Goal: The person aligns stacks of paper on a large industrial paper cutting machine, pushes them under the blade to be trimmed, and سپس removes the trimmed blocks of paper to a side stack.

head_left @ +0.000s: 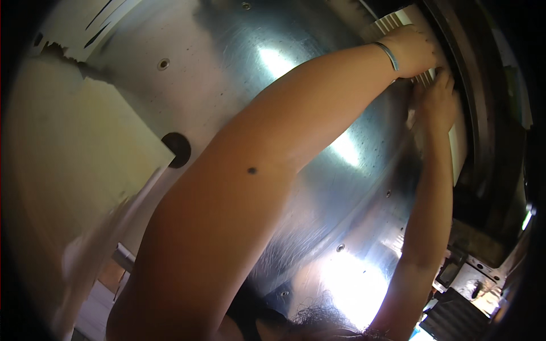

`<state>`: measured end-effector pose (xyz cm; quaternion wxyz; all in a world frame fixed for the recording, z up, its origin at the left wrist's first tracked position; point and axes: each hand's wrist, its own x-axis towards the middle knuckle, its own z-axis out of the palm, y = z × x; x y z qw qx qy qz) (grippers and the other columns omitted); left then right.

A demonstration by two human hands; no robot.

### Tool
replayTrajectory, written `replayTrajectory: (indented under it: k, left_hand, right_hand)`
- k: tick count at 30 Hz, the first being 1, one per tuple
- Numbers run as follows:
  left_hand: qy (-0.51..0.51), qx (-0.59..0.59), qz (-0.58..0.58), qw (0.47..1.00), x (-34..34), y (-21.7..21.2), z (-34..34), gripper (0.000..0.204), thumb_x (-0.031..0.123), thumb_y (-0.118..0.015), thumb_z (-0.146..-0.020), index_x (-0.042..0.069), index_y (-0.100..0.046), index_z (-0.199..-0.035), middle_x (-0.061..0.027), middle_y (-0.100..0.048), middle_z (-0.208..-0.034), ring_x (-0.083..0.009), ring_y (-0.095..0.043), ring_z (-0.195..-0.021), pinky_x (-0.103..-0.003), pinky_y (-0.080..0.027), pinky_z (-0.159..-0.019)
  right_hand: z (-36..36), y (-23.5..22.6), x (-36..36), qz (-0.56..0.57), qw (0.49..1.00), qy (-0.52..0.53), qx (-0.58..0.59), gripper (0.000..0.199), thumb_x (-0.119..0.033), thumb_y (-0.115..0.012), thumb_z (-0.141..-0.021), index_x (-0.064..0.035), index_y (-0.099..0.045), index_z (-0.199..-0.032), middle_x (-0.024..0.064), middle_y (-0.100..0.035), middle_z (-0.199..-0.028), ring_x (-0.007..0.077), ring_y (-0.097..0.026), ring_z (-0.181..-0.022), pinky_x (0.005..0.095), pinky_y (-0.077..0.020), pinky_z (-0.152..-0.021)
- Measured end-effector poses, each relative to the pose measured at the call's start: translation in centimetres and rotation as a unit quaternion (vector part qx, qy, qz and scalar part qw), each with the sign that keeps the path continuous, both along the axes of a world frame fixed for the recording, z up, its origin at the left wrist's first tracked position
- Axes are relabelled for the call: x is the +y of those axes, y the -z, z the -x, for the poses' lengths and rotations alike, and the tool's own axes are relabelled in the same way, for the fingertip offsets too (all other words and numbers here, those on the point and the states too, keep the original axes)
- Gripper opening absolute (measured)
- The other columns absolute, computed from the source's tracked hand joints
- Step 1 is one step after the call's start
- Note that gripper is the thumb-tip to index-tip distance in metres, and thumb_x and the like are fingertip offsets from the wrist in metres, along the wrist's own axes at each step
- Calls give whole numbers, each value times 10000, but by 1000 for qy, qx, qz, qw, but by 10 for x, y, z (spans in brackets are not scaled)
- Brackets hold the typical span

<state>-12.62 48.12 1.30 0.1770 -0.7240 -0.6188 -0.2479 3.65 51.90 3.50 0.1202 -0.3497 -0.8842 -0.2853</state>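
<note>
Both my arms reach across a shiny metal machine bed to its far right side. My left hand, with a silver bangle at the wrist, curls over a cream stack with a ridged, sheet-like edge. Just nearer to me, my right hand has its fingers bent against the same stack, close to the left hand. The fingertips of both hands are partly hidden. Beside the right wrist, a pale strip stands along the machine's dark edge.
A dark curved machine part borders the bed on the right. Small round studs dot the metal. A large pale stack or block occupies the left, beside a dark round hole. Metal and black machine parts sit at the lower right.
</note>
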Motion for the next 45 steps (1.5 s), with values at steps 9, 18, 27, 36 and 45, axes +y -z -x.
replayTrajectory:
  k: [9,18,27,36,45]
  left_hand:
    - [-81,-215,10,973,-44,-23,39,979,305,-884,-627,29,-472,-1471,-216,-560,-1389,-363,-496,-1344,-453,-391,-1109]
    - [-134,-297,71,943,-50,-22,38,1208,428,-937,-644,-29,-321,-1577,-299,-637,-1360,-412,-608,-1293,-447,-444,-1135]
    - [-140,-281,71,947,-31,-17,47,1192,384,-931,-655,-55,-309,-1572,-306,-629,-1367,-426,-598,-1302,-437,-462,-1122]
    - [-131,-296,134,937,-42,-23,49,1188,380,-924,-691,-47,-274,-1589,-278,-694,-1262,-390,-656,-1228,-467,-403,-1156]
    - [-115,-292,120,942,-20,-5,49,1225,452,-953,-610,-57,-324,-1530,-197,-767,-1098,-361,-700,-1152,-527,-309,-1135]
  right_hand:
    - [3,18,0,-68,993,12,99,417,-151,-648,-810,-21,-594,-1201,196,-671,-1155,389,-671,-1050,498,-511,-961]
    - [3,22,-7,-42,987,19,151,361,-106,-618,-818,-24,-620,-1169,184,-685,-1150,362,-678,-1048,482,-489,-966]
    - [15,17,-10,-50,976,12,213,329,9,-550,-802,-16,-627,-1121,160,-694,-1036,377,-639,-1036,462,-431,-1027]
    - [4,11,-13,17,988,82,129,467,-144,-662,-850,-74,-596,-1308,181,-661,-1295,356,-635,-1223,502,-416,-1119]
    - [0,8,-14,-12,989,85,124,548,-192,-706,-833,-91,-572,-1355,131,-646,-1326,360,-633,-1208,503,-426,-1101]
